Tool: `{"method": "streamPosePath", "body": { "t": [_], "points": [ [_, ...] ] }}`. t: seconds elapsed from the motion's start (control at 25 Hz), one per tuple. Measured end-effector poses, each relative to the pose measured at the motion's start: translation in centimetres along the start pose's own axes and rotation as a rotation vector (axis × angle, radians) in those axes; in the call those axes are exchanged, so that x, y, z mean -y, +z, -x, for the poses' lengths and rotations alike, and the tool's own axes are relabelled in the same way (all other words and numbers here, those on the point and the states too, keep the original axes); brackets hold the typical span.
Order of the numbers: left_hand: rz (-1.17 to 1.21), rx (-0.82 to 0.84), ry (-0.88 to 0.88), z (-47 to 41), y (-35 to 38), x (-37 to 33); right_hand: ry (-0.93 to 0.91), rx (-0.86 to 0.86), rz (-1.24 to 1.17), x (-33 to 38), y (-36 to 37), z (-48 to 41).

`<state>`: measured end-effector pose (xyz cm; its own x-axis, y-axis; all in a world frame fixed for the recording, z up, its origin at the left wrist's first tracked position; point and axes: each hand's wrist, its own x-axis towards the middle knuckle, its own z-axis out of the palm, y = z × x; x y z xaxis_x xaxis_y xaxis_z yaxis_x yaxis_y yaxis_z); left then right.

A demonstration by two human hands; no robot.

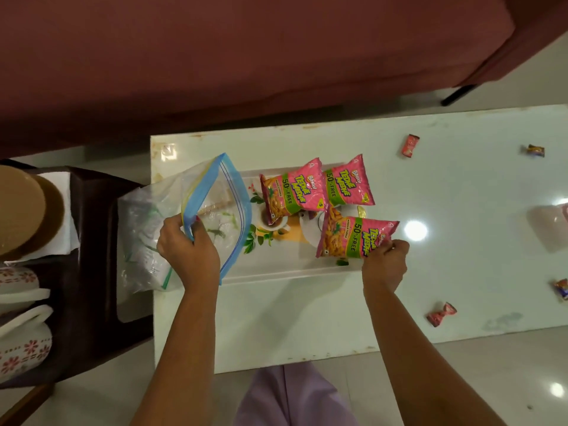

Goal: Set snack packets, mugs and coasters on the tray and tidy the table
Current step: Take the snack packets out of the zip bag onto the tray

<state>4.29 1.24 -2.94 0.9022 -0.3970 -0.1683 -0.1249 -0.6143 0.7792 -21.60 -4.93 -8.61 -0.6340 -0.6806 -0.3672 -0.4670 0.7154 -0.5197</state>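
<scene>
Far left, on the dark side stand [92, 210]: round brown discs [21, 210], probably the coasters, and 2 white floral mugs [27, 348], none yet on the tray; judge the mugs heavy, hard and breakable, so take each by its handle or around its body. Your left hand [187, 250] curls its fingers round the blue zip edge of the clear zip bag [212, 216], holding the mouth open over the tray's left end. Centre: the white tray [276, 269] sits on the table [276, 333] and carries 3 pink snack packets; the left packet [292, 192] and the middle packet [347, 182] lie side by side, overlapping slightly, toward the far rim; the 3rd packet [356, 238] lies nearer you, its end pinched by your right hand [384, 262]. Expect the packets to be light, puffed, slick and easily crushed; hold them by the crimped seam, not the belly. Right: 4 small sweet wrappers [410, 145] lie scattered on the table, left to tidy.
</scene>
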Motion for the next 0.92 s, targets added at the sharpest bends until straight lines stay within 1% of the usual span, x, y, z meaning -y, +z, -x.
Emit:
{"method": "streamPosePath", "body": {
  "t": [0.12,0.28,0.52,0.6,0.64,0.68,0.72,0.76,0.84,0.92],
  "points": [
    [0.005,0.034,0.027,0.0,0.0,0.0,-0.038,0.014,0.045,-0.7,-0.7,-0.9],
    [-0.002,0.05,0.017,-0.2,0.1,0.1,-0.068,0.014,0.092,-1.6,-1.0,-1.1],
    [0.019,0.081,0.006,-0.6,-0.2,0.3,-0.084,0.067,0.088,0.8,0.8,-2.6],
    [0.023,0.083,0.0,-0.7,-0.3,0.5,-0.113,0.038,0.121,1.3,0.8,-2.7],
    [0.025,0.083,-0.002,-0.7,-0.3,0.5,-0.185,-0.026,0.16,1.4,0.6,-2.4],
    [0.028,0.085,-0.008,-0.7,-0.2,0.6,-0.301,-0.11,0.216,1.4,0.6,-1.8],
    [0.032,0.09,-0.012,-0.7,-0.1,0.6,-0.442,-0.177,0.282,1.3,0.6,-1.1],
    [0.036,0.095,-0.017,-0.6,0.0,0.6,-0.585,-0.202,0.347,1.1,0.9,-0.2],
    [0.043,0.099,-0.021,-0.6,0.1,0.8,-0.803,-0.139,0.471,0.2,2.0,1.7],
    [0.048,0.098,-0.026,-0.6,0.1,0.9,-0.899,0.0,0.615,-1.2,3.2,3.1]
  ]
}}
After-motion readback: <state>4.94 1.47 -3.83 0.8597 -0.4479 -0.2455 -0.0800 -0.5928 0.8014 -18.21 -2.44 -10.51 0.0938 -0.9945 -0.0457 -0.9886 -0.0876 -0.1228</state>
